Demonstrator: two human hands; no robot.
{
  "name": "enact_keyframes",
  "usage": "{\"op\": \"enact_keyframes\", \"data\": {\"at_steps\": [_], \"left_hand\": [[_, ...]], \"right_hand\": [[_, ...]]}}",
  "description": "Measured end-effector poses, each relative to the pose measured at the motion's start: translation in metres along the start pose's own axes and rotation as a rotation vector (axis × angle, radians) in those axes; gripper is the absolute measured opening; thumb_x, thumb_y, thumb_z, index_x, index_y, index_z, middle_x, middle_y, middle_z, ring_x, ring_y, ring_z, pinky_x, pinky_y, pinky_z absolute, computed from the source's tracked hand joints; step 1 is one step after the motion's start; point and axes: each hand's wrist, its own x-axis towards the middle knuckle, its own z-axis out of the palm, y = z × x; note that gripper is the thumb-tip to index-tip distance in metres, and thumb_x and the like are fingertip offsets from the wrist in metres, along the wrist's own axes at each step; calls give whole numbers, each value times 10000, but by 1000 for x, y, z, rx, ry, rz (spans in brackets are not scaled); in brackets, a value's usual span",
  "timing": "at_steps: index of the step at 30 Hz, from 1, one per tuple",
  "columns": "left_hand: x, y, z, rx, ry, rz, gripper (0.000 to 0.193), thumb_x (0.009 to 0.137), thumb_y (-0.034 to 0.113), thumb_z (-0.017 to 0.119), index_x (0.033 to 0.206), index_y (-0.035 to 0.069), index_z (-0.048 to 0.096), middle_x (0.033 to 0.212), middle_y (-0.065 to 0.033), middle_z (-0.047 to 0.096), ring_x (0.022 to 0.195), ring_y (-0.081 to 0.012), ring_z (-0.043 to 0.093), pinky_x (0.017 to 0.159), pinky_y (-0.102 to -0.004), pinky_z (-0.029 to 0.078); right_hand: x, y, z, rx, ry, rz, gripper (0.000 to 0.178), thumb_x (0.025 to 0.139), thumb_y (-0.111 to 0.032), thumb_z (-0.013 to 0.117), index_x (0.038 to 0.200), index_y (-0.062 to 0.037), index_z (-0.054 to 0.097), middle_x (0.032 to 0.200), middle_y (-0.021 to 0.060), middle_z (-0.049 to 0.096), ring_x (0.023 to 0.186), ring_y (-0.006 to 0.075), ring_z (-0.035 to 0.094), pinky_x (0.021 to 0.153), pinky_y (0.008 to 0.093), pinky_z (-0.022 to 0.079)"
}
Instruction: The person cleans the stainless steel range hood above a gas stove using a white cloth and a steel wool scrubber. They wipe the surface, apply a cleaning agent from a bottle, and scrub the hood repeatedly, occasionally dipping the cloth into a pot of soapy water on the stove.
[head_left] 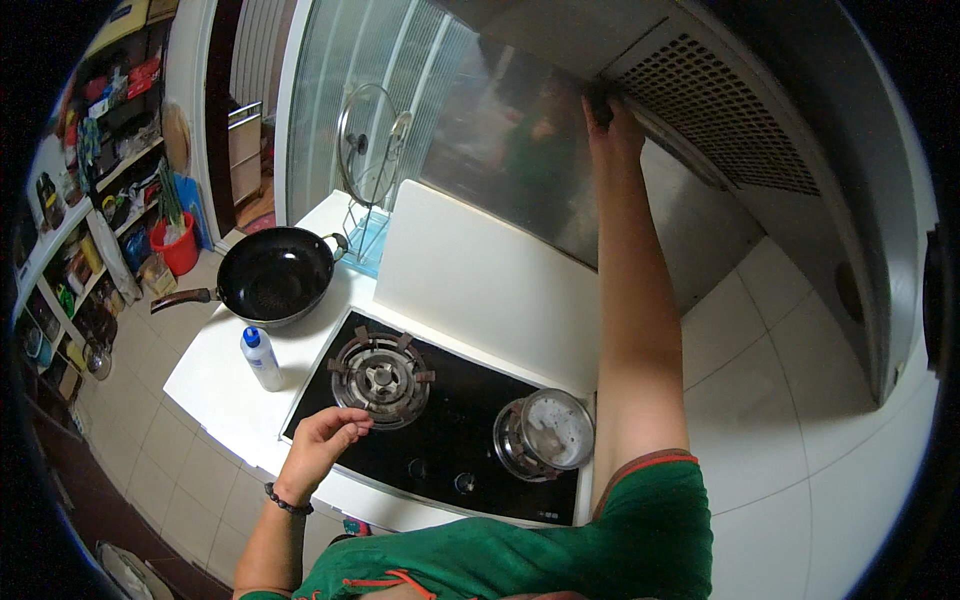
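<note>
kitchen hob (460, 408), unreadable marking (548, 515) | left hand (322, 440): fingers together | right hand (617, 130) by hood (715, 112): fingers, can't tell

Blue-capped bottle (262, 362) stands beyond and left of left fingers (350, 414); black wok (275, 278) farther; red bucket (179, 248) farthest.

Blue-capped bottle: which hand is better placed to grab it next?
Left, probably: the left hand is by the left burner, close to the blue-capped bottle; the right hand is raised to the range hood, much farther away.
</note>
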Motion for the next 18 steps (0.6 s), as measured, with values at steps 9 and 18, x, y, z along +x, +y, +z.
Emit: {"op": "enact_keyframes", "data": {"at_steps": [9,18], "left_hand": [[10,-1,-3,-2,-87,70,229,906,11,506,1119,-46,570,1032,-113,648,930,-145,617,820,-253,488],[-15,6,-20,22,86,4,215,900,5,519,1102,-30,584,1029,-82,647,943,-129,608,836,-240,477]], "right_hand": [[216,-51,-68,-323,67,-465,454,992,-230,321,1391,-15,308,1451,177,271,1261,338,389,989,517,438],[102,53,-26,-365,180,-236,473,984,-266,322,1400,-41,313,1459,152,273,1290,324,352,1021,539,387]]}}
